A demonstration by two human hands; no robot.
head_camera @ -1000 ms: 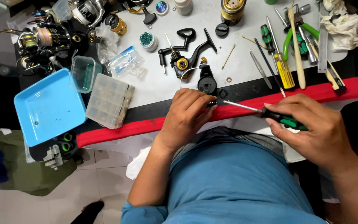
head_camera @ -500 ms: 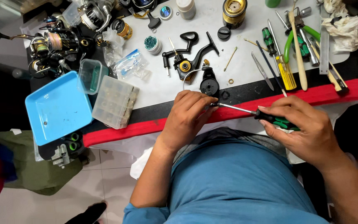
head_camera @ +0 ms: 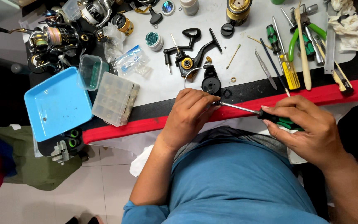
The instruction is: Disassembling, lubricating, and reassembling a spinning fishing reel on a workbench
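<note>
With a small dark reel part (head_camera: 217,102) pinched in the left hand (head_camera: 189,116) at the near table edge (head_camera: 245,110) and the screwdriver (head_camera: 257,112) gripped by the right hand (head_camera: 307,128), the tip could slip and the part be dropped off the edge.

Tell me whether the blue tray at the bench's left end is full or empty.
Nearly empty. The blue tray shows its bare blue floor, with only one tiny dark speck, perhaps a screw, lying near its left side.
</note>
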